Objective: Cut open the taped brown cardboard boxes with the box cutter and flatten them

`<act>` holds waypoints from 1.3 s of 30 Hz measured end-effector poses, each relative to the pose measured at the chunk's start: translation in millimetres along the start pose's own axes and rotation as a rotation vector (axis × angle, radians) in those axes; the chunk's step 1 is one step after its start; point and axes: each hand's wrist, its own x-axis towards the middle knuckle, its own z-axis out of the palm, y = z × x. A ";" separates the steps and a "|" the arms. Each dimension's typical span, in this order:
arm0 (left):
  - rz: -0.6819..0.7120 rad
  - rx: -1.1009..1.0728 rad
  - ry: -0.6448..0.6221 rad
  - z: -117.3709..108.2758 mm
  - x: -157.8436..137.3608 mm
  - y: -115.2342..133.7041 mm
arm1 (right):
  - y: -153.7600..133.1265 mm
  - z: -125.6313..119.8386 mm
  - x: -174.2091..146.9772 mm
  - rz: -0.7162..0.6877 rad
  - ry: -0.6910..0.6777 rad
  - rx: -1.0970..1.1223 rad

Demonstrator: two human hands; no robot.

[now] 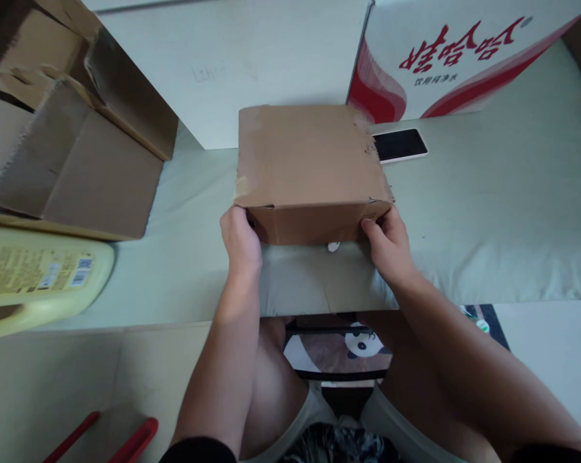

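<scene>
A brown cardboard box (312, 157) stands in front of me on the pale green cloth, its torn right edge rough. My left hand (240, 235) is closed around its near left corner; the fingertips are hidden behind the cardboard. At the near right corner, my right hand (389, 241) grips the box, with the thumb on the front face and the fingers curled at the side. A small white scrap (334, 246) pokes out below the box's front edge. Behind the right side of the box lies a phone (400, 145) with a dark screen, partly covered.
At the left are open cardboard boxes (107, 173) and a yellow jug (44, 273) lying on its side. A white carton with red lettering (444, 58) and a white panel (232, 58) stand behind. Red handles (136, 440) show at lower left.
</scene>
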 end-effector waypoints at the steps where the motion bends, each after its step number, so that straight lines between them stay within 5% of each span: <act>1: 0.006 0.002 0.004 -0.2 0.3 -0.8 | -0.3 0.0 0.0 0.002 -0.002 0.002; 39: -0.019 -0.097 -0.009 -2.7 6.5 6.5 | 0.0 -2.1 0.1 0.020 0.027 -0.060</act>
